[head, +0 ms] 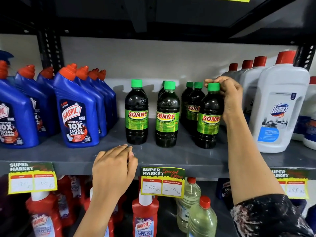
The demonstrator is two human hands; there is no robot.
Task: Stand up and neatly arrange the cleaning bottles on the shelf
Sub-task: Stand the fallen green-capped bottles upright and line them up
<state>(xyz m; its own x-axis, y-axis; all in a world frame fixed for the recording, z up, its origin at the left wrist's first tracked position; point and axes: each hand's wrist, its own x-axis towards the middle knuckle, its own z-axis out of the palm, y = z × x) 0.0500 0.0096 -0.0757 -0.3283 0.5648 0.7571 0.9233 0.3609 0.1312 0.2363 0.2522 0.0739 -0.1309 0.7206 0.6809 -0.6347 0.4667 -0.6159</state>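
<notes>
Several dark Sunny bottles with green caps stand upright on the grey shelf (171, 156). The front right Sunny bottle (209, 120) has my right hand (229, 94) closed around its cap and neck. Two more stand in front: a left Sunny bottle (136, 115) and a middle Sunny bottle (167, 117). Others stand behind them, partly hidden. My left hand (113, 166) rests on the shelf's front edge, fingers loosely bent, holding nothing, just below the left bottle.
Blue Harpic bottles (77, 110) fill the shelf's left side. White Domex bottles (280, 106) stand at the right. Price tags (162, 182) hang on the shelf lip. On the lower shelf are red Harpic bottles (145, 216) and pale clear bottles (201, 219).
</notes>
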